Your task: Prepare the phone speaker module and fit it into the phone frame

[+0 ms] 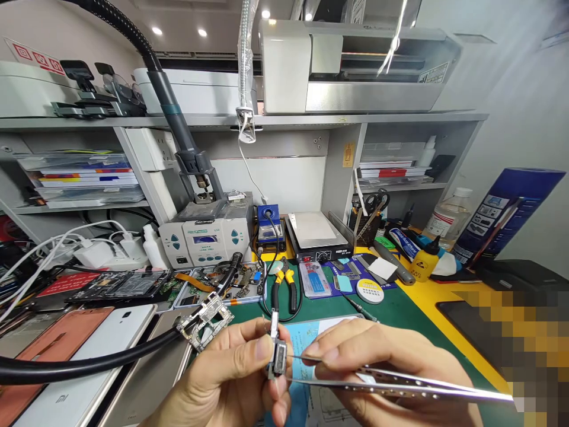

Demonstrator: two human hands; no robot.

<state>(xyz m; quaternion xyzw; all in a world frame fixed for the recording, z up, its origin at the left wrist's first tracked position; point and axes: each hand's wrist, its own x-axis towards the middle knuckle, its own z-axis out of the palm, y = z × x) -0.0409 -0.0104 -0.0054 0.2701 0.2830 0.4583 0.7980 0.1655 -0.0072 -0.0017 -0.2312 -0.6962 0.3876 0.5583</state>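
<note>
Between the thumb and fingers of my left hand (231, 370) is a small dark rectangular phone part (279, 358), with a thin metal strip (274, 325) standing up from it. My right hand (391, 362) grips a pair of metal tweezers (413, 385) with holes along the arms. The tweezer tips point left and reach the right side of the small part; I cannot tell whether they touch it. A bare phone circuit board (207, 323) lies just behind my left hand, close to a thick black hose (102, 359).
Several phones (77, 376) lie at the left. Yellow-handled pliers (284, 287) rest on the green mat ahead, beside a parts tray (180, 299). Behind stand a hot-air station (208, 237) and a heating plate (315, 237). A yellow bottle (424, 261) is at the right.
</note>
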